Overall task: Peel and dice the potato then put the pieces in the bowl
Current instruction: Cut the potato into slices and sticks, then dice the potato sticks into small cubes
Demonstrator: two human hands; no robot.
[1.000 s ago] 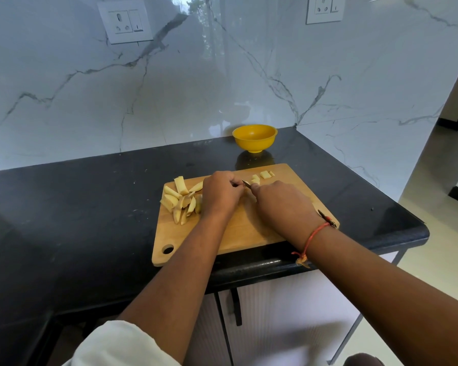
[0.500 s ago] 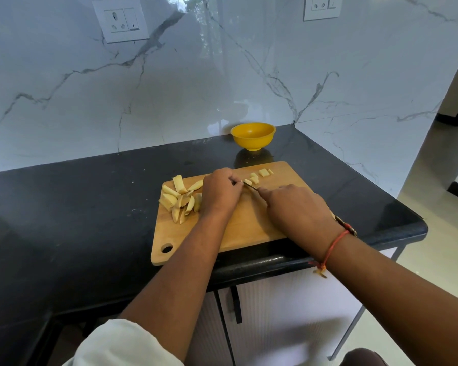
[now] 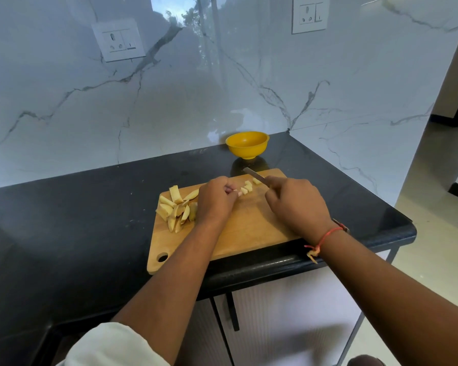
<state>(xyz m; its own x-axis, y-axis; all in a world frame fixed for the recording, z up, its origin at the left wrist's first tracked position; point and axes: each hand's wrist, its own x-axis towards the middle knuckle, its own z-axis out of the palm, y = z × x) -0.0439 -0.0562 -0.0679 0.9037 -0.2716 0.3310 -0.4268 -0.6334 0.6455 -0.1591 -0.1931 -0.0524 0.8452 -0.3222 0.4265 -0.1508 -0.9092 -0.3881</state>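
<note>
Left hand: fingers curled down onto a potato strip; only the strip's cut end shows past the fingertips.
Right hand: wrapped round the handle of the knife; the blade is raised off the cutting board, tip angled away toward the bowl.
Diced pieces: small cluster between the hands, just past the left fingertips.
Uncut strips: heap just outside the left hand.
Bowl: beyond both hands, off the board; no pieces seen in it.
Stage: dicing, judged early, as most of the potato is uncut.
Hazard 1: the held stub is short, so the next cut could land close to the fingertips and nick them.
Hazard 2: a wet strip may slide under pressure, giving uneven dice.
Hazard 3: dice near the board's far edge may scatter onto the counter.
</note>
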